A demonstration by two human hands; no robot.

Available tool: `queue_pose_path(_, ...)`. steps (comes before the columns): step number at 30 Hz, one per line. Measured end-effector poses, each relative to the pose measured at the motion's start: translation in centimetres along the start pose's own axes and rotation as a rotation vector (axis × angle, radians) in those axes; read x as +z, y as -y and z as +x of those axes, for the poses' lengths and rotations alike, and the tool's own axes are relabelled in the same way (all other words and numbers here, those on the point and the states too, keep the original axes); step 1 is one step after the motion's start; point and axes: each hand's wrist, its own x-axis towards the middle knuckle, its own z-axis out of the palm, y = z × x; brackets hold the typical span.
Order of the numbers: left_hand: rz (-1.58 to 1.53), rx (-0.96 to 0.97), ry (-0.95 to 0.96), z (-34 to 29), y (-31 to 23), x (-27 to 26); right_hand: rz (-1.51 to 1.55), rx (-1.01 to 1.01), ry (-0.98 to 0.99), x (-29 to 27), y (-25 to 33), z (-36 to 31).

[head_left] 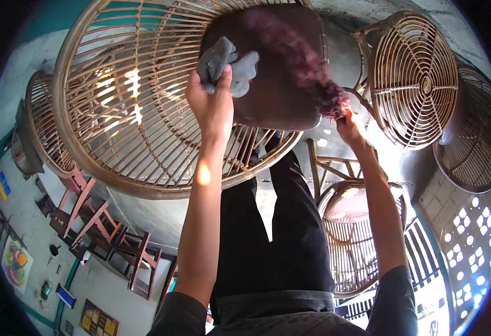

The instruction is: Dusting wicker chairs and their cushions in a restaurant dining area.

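Rattan chairs crowd the head view. I see the left hand closed on a crumpled grey cloth against the dark brown seat cushion of a large round rattan chair; right hand grips a purple feather duster lying across that cushion.

Round rattan chairs stand grouped on a grey concrete floor, with a small rattan stool among them. Red wooden chairs line a pale wall hung with colourful pictures. Daylight pours through a patterned block wall and a railing.
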Motion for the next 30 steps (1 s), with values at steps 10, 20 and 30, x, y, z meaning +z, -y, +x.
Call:
queue_pose_path(10,-0.094,-0.044,0.088,-3.7,-0.5,0.2,-0.182,0.241,0.069,-0.5,1.2,-11.6)
queue_pose_path(20,-0.082,-0.162,0.136,-10.4,1.3,-0.7,0.004,0.304,-0.121,4.7,0.0,-24.8)
queue_pose_path(30,-0.127,-0.056,0.196,-14.5,-7.6,-5.9,0.087,0.590,-0.004,4.2,16.2,-20.3)
